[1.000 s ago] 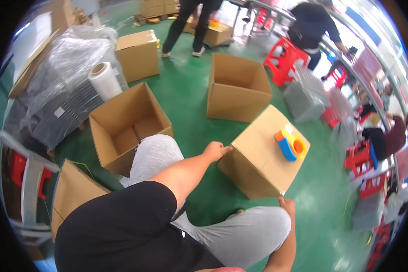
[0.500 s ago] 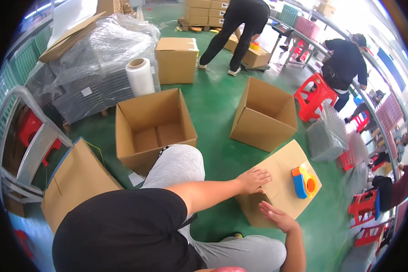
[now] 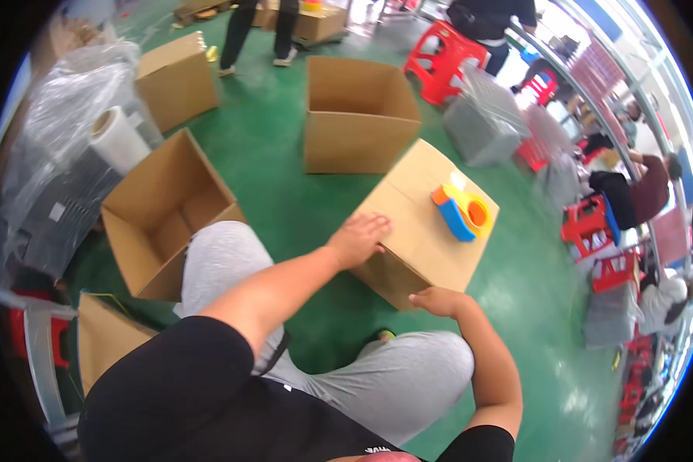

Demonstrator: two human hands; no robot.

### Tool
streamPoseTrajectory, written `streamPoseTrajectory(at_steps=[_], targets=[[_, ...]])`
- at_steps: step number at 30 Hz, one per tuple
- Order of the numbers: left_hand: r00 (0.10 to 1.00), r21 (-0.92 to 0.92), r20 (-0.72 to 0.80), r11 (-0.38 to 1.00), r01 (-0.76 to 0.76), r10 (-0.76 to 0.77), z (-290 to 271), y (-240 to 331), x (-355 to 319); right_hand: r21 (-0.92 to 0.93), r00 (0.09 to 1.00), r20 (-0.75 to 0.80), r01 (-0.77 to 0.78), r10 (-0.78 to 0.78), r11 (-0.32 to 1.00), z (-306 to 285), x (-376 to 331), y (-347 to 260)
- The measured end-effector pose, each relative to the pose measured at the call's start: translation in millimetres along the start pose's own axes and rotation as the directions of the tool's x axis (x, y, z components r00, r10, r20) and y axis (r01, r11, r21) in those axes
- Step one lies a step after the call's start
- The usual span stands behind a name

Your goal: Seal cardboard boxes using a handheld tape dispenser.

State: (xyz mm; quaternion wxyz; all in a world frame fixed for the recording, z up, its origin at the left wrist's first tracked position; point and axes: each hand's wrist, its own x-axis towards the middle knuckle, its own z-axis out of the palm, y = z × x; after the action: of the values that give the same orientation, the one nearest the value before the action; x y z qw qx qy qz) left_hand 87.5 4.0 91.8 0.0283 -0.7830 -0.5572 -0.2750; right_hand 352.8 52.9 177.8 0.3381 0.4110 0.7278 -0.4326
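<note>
A closed cardboard carton (image 3: pixel 408 208) stands before me on the floor. My left hand (image 3: pixel 360 237) lies on its left top edge, fingers stretched over the rim and not wrapped round anything. At the carton's near right corner is my right hand (image 3: pixel 441 302), its fingers extended against the upper edge and holding nothing I can see. On the carton's top, toward the right, rests an orange, yellow and blue tape dispenser (image 3: pixel 460 213); neither hand touches it.
Two open-topped cartons, one beside my knee (image 3: pixel 142 223) and one farther ahead (image 3: pixel 362 142), stand on the green floor. A film roll (image 3: pixel 119 138) leans by plastic-wrapped stacks at left. Red stools (image 3: pixel 445 61), wrapped crates (image 3: pixel 485 119) and seated people line the right. Another person stands ahead.
The view has turned right, so the surroundings shift leftward. My right hand has gone from raised beside the carton to its near edge. My left hand stays on the carton.
</note>
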Motion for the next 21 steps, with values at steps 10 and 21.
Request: streamPoseTrajectory(at_steps=[10,21], targets=[[0.976,-0.257,-0.062,0.948,0.188,-0.21,0.5,-34.5,-30.5,-0.134,0.996,-0.092,0.008,-0.02,0.991,23.4,-8.7,41.1],[0.907,-0.662,0.278,0.621,0.42,-0.317,-27.4,-46.0,-1.2,-0.119,0.893,-0.438,-0.169,0.101,0.978,30.5,-43.5,85.7]])
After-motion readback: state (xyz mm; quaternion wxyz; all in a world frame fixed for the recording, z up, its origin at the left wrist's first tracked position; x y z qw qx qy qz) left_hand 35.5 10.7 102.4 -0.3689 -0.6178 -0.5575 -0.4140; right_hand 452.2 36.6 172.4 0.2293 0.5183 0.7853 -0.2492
